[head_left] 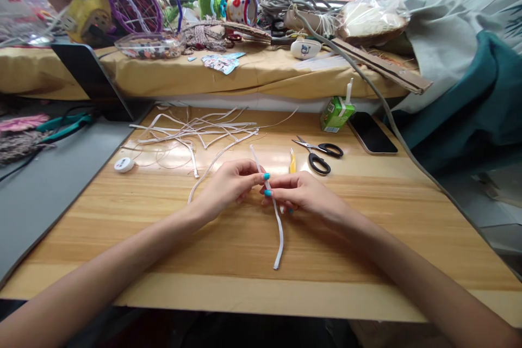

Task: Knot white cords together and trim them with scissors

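A thin white strip [279, 234], like a flat cord, is pinched between my two hands above the wooden table. My left hand [238, 180] grips its upper part between thumb and fingers, and the free end points up and away. Just below, my right hand [299, 191] pinches the same strip, its lower end hanging towards me. Beyond my right hand lies a small yellow tool [292, 162], its near end hidden by the hand. Black-handled scissors [318, 153] rest slightly open to the right. Several loose white strips [196, 129] lie tangled behind my left hand.
A round white container [124, 165] sits at the left. At the back right are a green drink carton [337, 114] with a straw and a phone [373, 133]. A grey cable [391, 114] runs down the right side. Craft items crowd the cloth-covered ledge [163, 79].
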Demonstrator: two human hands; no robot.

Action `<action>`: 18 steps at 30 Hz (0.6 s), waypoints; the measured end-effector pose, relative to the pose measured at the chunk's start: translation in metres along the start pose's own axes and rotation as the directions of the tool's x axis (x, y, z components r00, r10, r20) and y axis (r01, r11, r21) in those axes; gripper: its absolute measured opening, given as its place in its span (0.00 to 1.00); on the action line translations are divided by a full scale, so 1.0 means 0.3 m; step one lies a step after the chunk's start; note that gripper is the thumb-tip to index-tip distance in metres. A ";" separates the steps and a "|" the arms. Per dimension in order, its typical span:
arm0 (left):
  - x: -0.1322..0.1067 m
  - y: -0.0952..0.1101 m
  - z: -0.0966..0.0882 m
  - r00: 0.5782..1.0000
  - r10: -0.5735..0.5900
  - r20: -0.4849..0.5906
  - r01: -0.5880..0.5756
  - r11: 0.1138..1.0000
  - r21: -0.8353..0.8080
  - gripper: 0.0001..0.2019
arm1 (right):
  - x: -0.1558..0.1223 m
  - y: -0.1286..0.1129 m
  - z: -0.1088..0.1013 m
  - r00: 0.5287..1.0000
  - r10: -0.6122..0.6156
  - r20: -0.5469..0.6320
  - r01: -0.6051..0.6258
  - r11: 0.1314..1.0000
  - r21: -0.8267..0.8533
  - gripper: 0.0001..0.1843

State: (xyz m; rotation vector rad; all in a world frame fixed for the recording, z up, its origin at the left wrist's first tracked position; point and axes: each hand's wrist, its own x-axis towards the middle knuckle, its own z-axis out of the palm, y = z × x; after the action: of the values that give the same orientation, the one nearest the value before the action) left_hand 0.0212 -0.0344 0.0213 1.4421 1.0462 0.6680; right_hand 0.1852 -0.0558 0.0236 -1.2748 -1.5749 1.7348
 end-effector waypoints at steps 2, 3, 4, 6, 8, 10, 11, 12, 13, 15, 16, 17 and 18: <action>0.001 -0.003 0.000 1.000 -0.008 0.014 0.009 1.000 -0.020 0.09 | 0.002 0.000 -0.005 1.000 0.020 0.017 -0.021 1.000 0.017 0.10; 0.002 -0.005 -0.001 1.000 -0.009 0.020 0.010 0.999 -0.030 0.09 | 0.003 0.000 -0.007 0.999 0.029 0.017 -0.030 0.999 0.022 0.10; 0.003 -0.008 -0.001 1.000 -0.010 0.025 0.011 0.999 -0.038 0.10 | 0.004 0.000 -0.008 0.999 0.039 0.013 -0.040 0.999 0.025 0.11; 0.004 -0.011 -0.003 1.000 -0.012 0.026 0.013 0.999 -0.050 0.11 | 0.007 0.001 -0.009 0.998 0.066 -0.008 -0.066 0.998 0.026 0.11; 0.005 -0.012 -0.003 1.000 -0.012 0.017 0.013 0.998 -0.061 0.11 | 0.009 0.001 -0.009 0.995 0.093 -0.029 -0.092 0.995 0.022 0.12; 0.005 -0.010 -0.004 1.000 -0.014 0.005 0.014 0.997 -0.071 0.11 | 0.010 0.002 -0.007 0.993 0.110 -0.044 -0.110 0.994 0.022 0.12; 0.004 -0.009 -0.004 1.000 -0.015 0.001 0.015 0.997 -0.077 0.11 | 0.010 0.002 -0.006 0.992 0.114 -0.049 -0.113 0.993 0.025 0.11; 0.004 -0.009 -0.004 1.000 -0.014 -0.001 0.014 0.996 -0.082 0.11 | 0.010 0.003 -0.006 0.992 0.114 -0.049 -0.113 0.993 0.029 0.11; 0.004 -0.009 -0.005 1.000 -0.012 -0.001 0.012 0.996 -0.087 0.11 | 0.011 0.004 -0.006 0.993 0.112 -0.047 -0.110 0.993 0.033 0.11; 0.003 -0.011 -0.005 1.000 -0.011 -0.001 0.011 0.996 -0.092 0.11 | 0.012 0.006 -0.007 0.994 0.103 -0.037 -0.101 0.994 0.046 0.11; 0.003 -0.013 -0.006 1.000 -0.010 -0.003 0.010 0.996 -0.092 0.11 | 0.012 0.007 -0.008 0.995 0.099 -0.032 -0.098 0.994 0.050 0.11; 0.003 -0.016 -0.007 1.000 -0.010 -0.006 0.009 0.996 -0.088 0.11 | 0.012 0.008 -0.009 0.995 0.099 -0.024 -0.098 0.994 0.049 0.11; 0.004 -0.019 -0.008 1.000 -0.010 -0.008 0.010 0.996 -0.084 0.11 | 0.011 0.008 -0.011 0.995 0.103 -0.017 -0.102 0.994 0.041 0.11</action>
State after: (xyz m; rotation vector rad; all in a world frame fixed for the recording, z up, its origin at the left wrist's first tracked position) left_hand 0.0184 -0.0327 0.0160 1.3617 1.0197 0.7036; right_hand 0.1871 -0.0520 0.0207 -1.3702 -1.4800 1.8023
